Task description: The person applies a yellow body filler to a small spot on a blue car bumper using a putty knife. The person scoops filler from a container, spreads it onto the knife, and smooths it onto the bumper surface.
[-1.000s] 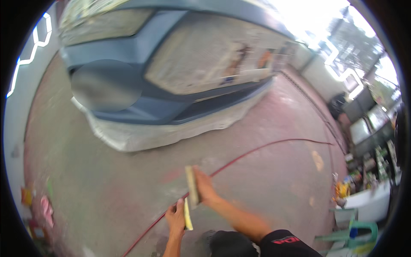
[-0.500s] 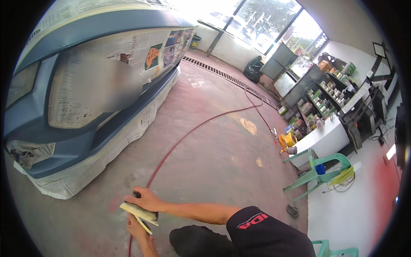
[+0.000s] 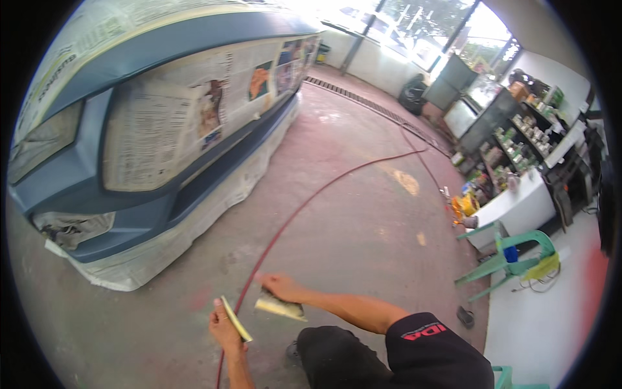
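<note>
My left hand [image 3: 225, 330] is closed around a thin, flat yellow piece [image 3: 236, 319], seen nearly edge-on, with the thumb along it. To its right, my right hand [image 3: 283, 287] is closed on a wider flat piece [image 3: 280, 307], pale yellow along its lower side and dark near the fingers. The exact kind of either piece is too unclear to tell. A gap separates the two pieces. Both hands are over the floor, in front of a blue-grey car bumper [image 3: 68, 185]. Masking newspaper [image 3: 152, 139] covers the panels around it.
A red hose [image 3: 311, 201] runs across the floor [image 3: 337, 240] and passes beneath my hands. At the right stand a green plastic chair [image 3: 502, 262], a white box-shaped stand [image 3: 518, 211] and shelves [image 3: 518, 139] with several cans. A drain grate [image 3: 363, 102] crosses the far floor.
My hands have come apart: the two flat pieces were close together, and now the right hand's piece is off to the right. The view has shifted, moving the surroundings rightward.
</note>
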Available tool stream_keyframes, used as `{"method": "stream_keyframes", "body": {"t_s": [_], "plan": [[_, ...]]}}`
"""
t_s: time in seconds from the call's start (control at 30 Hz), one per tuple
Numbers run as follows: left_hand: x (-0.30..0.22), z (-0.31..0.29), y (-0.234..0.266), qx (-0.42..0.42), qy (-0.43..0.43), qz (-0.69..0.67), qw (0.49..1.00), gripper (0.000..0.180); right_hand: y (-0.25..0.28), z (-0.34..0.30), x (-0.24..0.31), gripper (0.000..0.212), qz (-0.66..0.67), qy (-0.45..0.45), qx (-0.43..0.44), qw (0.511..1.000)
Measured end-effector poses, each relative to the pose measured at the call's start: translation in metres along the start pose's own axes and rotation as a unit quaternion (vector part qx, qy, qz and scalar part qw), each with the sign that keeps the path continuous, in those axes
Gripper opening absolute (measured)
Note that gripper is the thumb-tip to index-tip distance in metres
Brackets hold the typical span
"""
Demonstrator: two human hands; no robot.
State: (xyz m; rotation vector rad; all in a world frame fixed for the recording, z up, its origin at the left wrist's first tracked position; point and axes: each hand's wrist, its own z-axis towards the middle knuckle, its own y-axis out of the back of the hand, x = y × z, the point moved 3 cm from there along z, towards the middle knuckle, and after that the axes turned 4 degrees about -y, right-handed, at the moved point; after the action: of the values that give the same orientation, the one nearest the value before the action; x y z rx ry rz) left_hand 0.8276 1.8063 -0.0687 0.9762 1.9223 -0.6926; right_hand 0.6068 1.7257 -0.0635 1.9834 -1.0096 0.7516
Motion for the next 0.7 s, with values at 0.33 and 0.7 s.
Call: {"method": "stream_keyframes", "body": {"t_s": [0.33, 0.7], "plan": [[-0.044, -0.034, 0.012, -0.042, -0.152, 0.121, 0.980, 0.048, -0.038, -0.021, 0.105, 0.051, 0.074, -0.028, 0.181, 0.980], [-0.184, -0.209, 0.013, -0.043, -0.144, 0.191, 0.970, 0.047, 0.002, -0.191, 0.179, 0.047, 0.047, -0.075, 0.195, 0.977]]}}
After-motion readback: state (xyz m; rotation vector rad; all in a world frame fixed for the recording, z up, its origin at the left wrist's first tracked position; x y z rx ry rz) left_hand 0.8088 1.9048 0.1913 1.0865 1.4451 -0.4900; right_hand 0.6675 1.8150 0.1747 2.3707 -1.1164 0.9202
